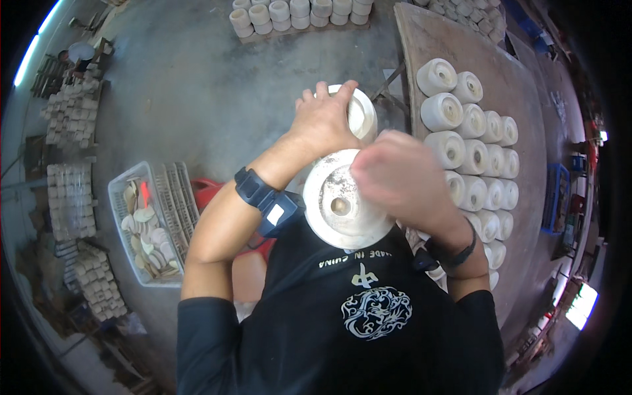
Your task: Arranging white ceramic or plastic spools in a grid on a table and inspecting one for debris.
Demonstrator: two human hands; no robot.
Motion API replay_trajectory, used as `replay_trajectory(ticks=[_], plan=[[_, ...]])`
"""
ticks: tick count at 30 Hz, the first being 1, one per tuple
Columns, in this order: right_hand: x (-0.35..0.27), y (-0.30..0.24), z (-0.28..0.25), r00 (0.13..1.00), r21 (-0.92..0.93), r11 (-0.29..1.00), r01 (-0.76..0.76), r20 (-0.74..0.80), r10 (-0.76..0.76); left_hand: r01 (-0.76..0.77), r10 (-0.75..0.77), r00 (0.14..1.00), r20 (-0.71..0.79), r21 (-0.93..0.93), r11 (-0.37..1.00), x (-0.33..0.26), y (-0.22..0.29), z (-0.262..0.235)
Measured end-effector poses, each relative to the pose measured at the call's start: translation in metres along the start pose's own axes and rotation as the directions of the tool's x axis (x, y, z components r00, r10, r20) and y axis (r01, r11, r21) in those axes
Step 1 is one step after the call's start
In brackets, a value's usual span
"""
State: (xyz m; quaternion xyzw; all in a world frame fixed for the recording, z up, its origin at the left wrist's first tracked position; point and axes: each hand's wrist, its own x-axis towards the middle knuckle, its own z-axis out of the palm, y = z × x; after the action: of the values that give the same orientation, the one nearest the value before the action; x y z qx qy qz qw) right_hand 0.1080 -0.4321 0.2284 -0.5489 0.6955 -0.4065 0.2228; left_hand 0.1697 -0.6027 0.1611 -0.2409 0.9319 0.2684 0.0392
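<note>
Just in front of my chest is a round white plaster mould (319, 220) with a recessed, grey-speckled top and a small brownish hole in the middle. My right hand (398, 174) is closed in a fist over its right side, slightly blurred; whatever the fingers hold is hidden. Beyond it, and seeming to touch it, is a second white plaster mould (359, 118) with a pale hollow. My left hand (326, 124) grips that one from the left, fingers curled over its far rim. What supports both moulds is hidden beneath them.
Right of me, a board (434, 39) bears rows of similar moulds (451, 148). Stacked moulds (299, 13) stand ahead. At left are a basket (131, 280) of pale flat pieces, a red stool (205, 191), and further stacks (69, 201). Another person (81, 52) is far left.
</note>
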Motion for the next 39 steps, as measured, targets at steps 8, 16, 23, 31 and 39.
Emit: replay_trajectory(ticks=[8,16,23,31,39], plan=[[0.003,0.047,-0.011,0.929,0.966,-0.111,-0.234,0.256,0.268,-0.016,0.018,0.999,-0.042,0.04,0.999,0.002,-0.001,-0.012],[0.016,0.028,-0.02,0.959,0.991,-0.116,-0.072,0.101,0.265,-0.045,0.044,0.996,-0.082,-0.013,0.999,-0.011,-0.003,-0.022],[0.014,0.025,-0.024,0.948,0.999,0.044,-0.02,0.005,0.317,-0.057,0.057,0.995,-0.083,-0.002,0.998,-0.015,0.007,-0.023],[0.018,0.024,-0.025,0.942,0.985,0.175,0.003,-0.061,0.331,-0.052,0.052,0.993,-0.105,-0.001,0.999,-0.013,0.005,-0.024],[0.019,0.029,-0.027,0.937,0.983,0.183,-0.006,-0.058,0.344,-0.058,0.056,0.992,-0.112,-0.016,0.998,-0.013,0.005,-0.023]])
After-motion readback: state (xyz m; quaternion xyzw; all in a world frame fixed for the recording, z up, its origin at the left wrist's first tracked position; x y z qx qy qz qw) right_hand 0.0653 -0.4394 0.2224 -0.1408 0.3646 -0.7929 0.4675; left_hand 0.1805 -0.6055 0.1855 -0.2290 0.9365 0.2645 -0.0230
